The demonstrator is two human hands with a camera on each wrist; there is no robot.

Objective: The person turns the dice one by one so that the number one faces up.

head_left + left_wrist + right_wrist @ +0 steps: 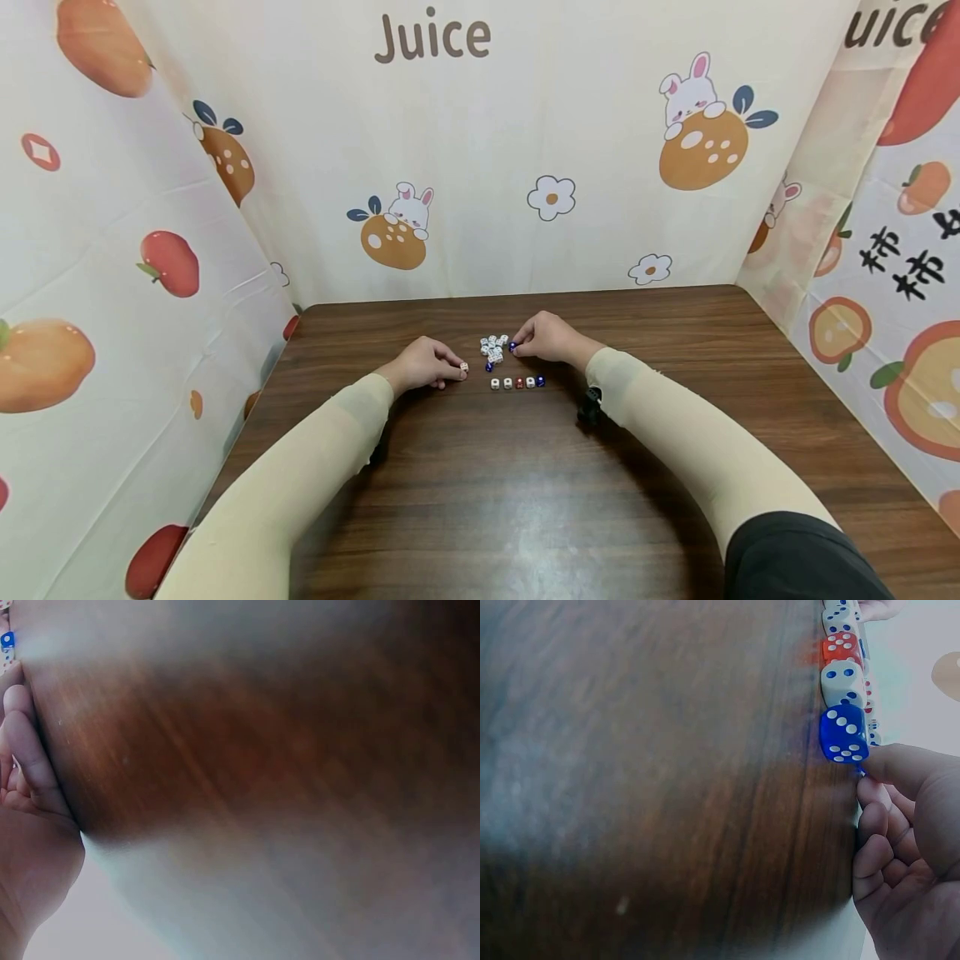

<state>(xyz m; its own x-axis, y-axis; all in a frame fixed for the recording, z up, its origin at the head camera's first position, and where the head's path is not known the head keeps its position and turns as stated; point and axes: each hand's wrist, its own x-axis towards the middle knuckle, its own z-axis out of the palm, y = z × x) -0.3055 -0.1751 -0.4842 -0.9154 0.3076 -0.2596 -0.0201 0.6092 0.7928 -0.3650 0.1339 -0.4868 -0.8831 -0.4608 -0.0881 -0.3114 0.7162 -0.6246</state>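
My left hand (425,364) pinches a white die (464,367) between thumb and fingertips, left of a cluster of white dice (491,343). On the cluster's right side, my right hand (551,337) holds a blue die (512,346) with its fingertips; in the right wrist view only a sliver of it shows beneath the thumb. Another blue die (489,367) lies at the near edge of the cluster. Closer to me runs a row of white dice (495,384), a red die (519,383) and, at its right end, a blue die (844,733).
The dice lie on a brown wood-grain table (480,483). Printed cloth (480,150) stands behind the table and at both sides. A small black device (590,408) is on the right wrist.
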